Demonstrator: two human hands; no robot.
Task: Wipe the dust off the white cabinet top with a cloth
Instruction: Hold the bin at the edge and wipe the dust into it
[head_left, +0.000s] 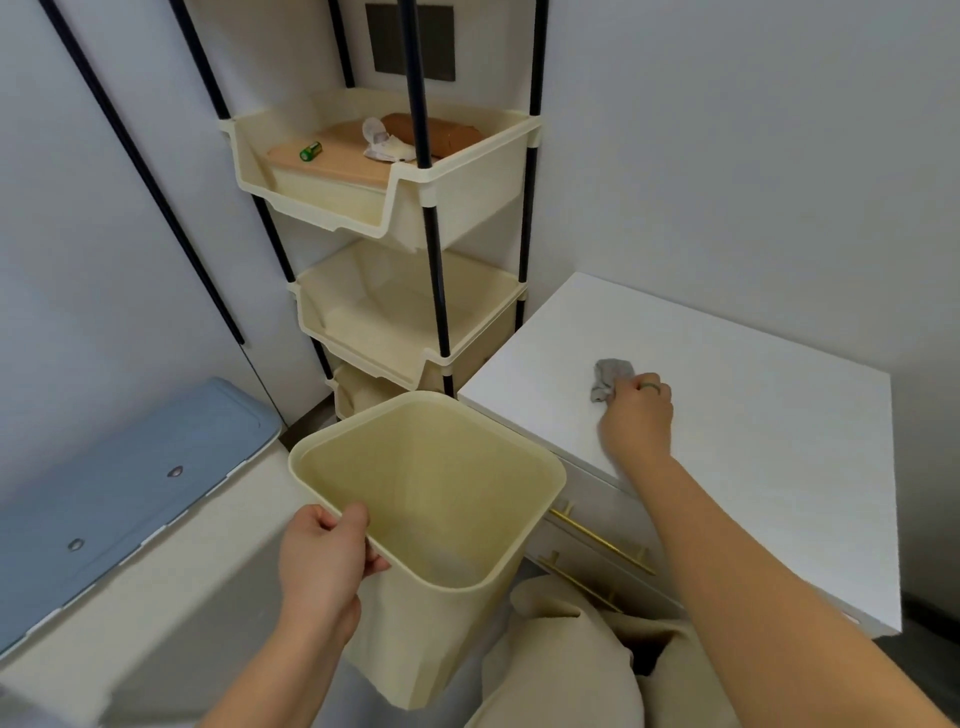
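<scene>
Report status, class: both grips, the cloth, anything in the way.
Right grip holds cloth on cabinet top. Left grip holds bin by its rim. Bin off the top, left of it, not blocking.

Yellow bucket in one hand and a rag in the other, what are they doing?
A person is dusting the white cabinet top. Their right hand grips a small grey cloth that lies on the top, towards its left side. Their left hand holds a cream bin by its rim, right beside the cabinet's near corner. The bin looks empty, so both hands are busy.
</scene>
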